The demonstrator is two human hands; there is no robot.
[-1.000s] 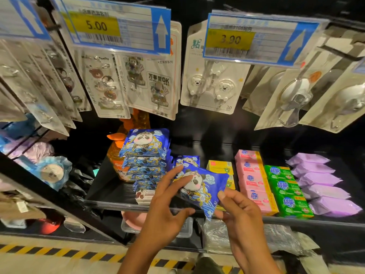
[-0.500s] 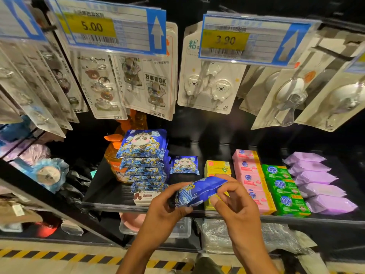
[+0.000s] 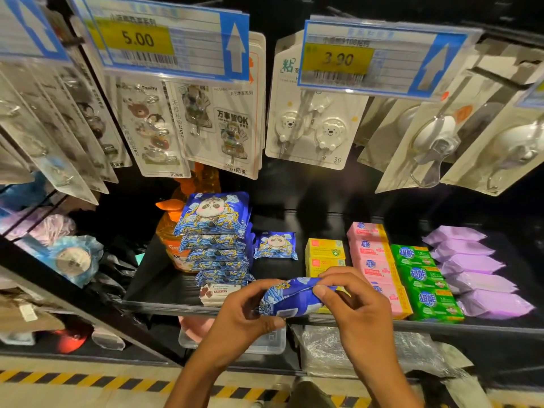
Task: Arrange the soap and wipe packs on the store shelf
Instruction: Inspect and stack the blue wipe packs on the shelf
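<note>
A blue panda wipe pack lies nearly flat between both hands at the front edge of the black shelf. My left hand grips its left end and my right hand pinches its right end. Behind my left hand stands a row of the same blue wipe packs, and one small panda pack lies alone further back. To the right lie yellow soap boxes, pink soap bars, green soap bars and purple packs.
An orange pump bottle stands left of the blue packs. A small white box lies at the shelf front. Hook cards and price tags hang above. A plastic tub and bags sit on the lower shelf.
The blue pack has turned from facing me to lying nearly flat, edge toward me. Both hands have closed on its ends and dropped slightly toward the shelf edge.
</note>
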